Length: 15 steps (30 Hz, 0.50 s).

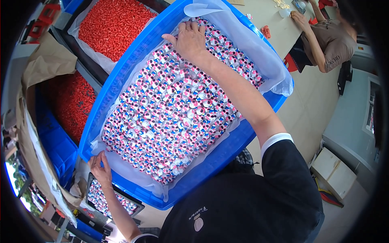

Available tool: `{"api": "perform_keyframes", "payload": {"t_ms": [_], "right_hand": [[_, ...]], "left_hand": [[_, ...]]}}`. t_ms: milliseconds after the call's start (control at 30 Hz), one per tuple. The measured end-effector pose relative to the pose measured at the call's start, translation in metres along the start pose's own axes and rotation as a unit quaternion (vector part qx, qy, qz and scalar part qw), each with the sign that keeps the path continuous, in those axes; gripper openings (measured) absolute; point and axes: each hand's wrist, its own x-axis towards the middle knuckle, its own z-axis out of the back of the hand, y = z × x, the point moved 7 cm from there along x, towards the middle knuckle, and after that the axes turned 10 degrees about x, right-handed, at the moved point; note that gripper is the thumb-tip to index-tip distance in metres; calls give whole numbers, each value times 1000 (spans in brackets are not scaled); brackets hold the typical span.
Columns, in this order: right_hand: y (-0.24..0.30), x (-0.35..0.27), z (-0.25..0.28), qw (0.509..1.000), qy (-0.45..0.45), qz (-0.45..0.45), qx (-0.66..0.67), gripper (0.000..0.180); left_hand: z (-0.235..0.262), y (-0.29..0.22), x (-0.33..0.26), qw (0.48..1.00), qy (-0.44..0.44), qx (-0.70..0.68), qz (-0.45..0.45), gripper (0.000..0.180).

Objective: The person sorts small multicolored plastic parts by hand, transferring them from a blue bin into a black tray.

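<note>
A large blue plastic bin [94, 106] lined with translucent white film [156, 187] holds a mass of small wrapped balls [170, 105], white with pink, blue and dark patches. At the bin's far end my right hand [189, 41] rests on the balls. Its thumb is stretched out to the side and the fingertips dip among the wrappers; no held ball shows. My left hand [101, 168] is at the near left corner, its fingers and thumb bent around the bin's rim. What lies beneath its fingers is partly hidden.
Beyond the left wall stand a tray of red wrapped pieces [111, 28] and a bin with more red pieces [75, 101]. A black crate [139, 207] of similar balls is below my left forearm. Brown paper [48, 60] hangs at left. Another person [332, 42] sits at a table [265, 14].
</note>
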Motion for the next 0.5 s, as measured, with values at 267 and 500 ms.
{"api": "perform_keyframes", "payload": {"t_ms": [267, 500], "right_hand": [[-16, 9, -1, 997, -47, -7, -62, 72], [-25, 0, 26, 995, -5, 55, -85, 67]], "left_hand": [[2, 4, -3, 1000, -19, 4, -12, 18], [13, -10, 5, 998, -52, -30, -19, 11]]}}
